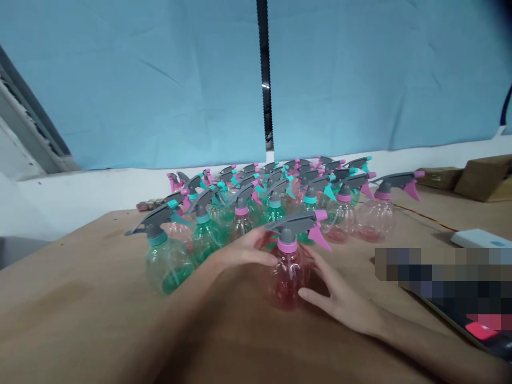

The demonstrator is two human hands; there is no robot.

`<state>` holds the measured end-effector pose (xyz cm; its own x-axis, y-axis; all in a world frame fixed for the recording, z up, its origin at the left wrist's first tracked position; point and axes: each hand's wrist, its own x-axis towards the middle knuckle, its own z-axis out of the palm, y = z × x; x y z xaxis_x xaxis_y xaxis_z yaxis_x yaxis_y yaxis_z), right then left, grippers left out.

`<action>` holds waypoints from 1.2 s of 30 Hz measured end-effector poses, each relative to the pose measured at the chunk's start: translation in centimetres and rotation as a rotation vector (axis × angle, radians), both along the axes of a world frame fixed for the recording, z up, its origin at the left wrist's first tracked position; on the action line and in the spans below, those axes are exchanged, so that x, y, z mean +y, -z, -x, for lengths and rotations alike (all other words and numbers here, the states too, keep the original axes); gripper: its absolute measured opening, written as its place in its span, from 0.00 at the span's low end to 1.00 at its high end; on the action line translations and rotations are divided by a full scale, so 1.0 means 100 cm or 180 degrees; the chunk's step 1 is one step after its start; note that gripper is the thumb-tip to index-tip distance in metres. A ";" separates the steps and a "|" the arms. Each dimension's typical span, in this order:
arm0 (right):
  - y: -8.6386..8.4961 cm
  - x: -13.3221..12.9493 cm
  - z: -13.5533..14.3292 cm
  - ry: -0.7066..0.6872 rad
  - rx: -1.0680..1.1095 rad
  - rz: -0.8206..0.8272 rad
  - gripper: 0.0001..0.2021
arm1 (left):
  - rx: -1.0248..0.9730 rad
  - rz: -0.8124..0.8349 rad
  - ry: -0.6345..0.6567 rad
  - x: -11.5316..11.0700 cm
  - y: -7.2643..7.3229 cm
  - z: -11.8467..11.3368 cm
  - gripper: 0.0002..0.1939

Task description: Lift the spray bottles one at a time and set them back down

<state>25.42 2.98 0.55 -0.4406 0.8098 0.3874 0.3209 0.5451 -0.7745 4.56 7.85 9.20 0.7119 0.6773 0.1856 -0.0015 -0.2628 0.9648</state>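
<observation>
A clear, round spray bottle with a pink collar, pink trigger and grey head stands upright in front of me. It has a red tint low down. My left hand curves around its upper left side, thumb in front and fingers partly hidden behind. From the right, my right hand closes on the same bottle, its thumb against the lower front and its fingers toward the back. Left of my left arm stands a green-tinted spray bottle with a teal collar; another green spray bottle is just behind it.
Several more spray bottles, pink and teal, crowd the back of the wooden table. At right lie a white box, a thin cable, a partly blurred dark flat device and a cardboard box. A blue sheet covers the wall behind.
</observation>
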 end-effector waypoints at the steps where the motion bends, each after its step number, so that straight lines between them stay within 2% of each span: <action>1: 0.001 0.001 0.000 -0.0021 -0.0169 -0.0044 0.35 | 0.0028 0.0106 0.0077 0.004 -0.005 -0.004 0.29; 3: 0.001 0.001 -0.001 -0.0031 -0.0476 -0.0085 0.36 | 0.0087 0.0095 -0.0004 0.009 -0.012 -0.011 0.32; 7: 0.003 0.001 -0.001 0.0058 -0.0654 -0.0110 0.39 | 0.0202 -0.0220 -0.0191 0.009 -0.018 -0.016 0.20; 11: 0.008 0.002 -0.002 0.0127 -0.0705 -0.0109 0.36 | 0.0271 -0.0273 -0.0385 0.009 -0.019 -0.011 0.18; 15: 0.014 0.002 -0.003 0.0168 -0.0775 0.0047 0.31 | 0.0410 -0.0210 -0.1237 0.013 -0.011 -0.007 0.12; 17: 0.017 0.002 -0.003 0.0182 -0.0887 0.0031 0.29 | 0.0281 -0.0041 -0.1535 0.015 -0.005 -0.007 0.09; 19: 0.019 0.002 -0.003 0.0202 -0.1022 -0.0110 0.28 | -0.0066 0.0150 -0.1469 0.016 -0.001 -0.008 0.08; 23: 0.017 0.001 -0.002 0.0217 -0.1157 -0.0391 0.26 | -0.0954 0.0297 -0.0949 0.015 0.005 -0.015 0.17; 25: 0.016 0.002 -0.002 0.0199 -0.1193 -0.0432 0.25 | -0.1183 0.0303 -0.0881 0.015 0.007 -0.019 0.20; 28: 0.016 0.002 -0.002 0.0194 -0.1193 -0.0453 0.25 | -0.1241 0.0322 -0.0973 0.016 0.010 -0.022 0.23; 33: 0.016 0.001 -0.002 0.0226 -0.1185 -0.0491 0.26 | -0.1111 0.0383 -0.1419 0.015 0.013 -0.025 0.23; 36: 0.015 0.002 -0.001 0.0233 -0.1214 -0.0494 0.25 | -0.1046 0.0311 -0.1460 0.012 0.012 -0.027 0.22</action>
<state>25.54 3.14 -1.00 -0.5195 0.7892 0.3276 0.6110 0.6111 -0.5032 7.30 9.09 8.03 0.2565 0.9285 0.2684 -0.2123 -0.2168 0.9528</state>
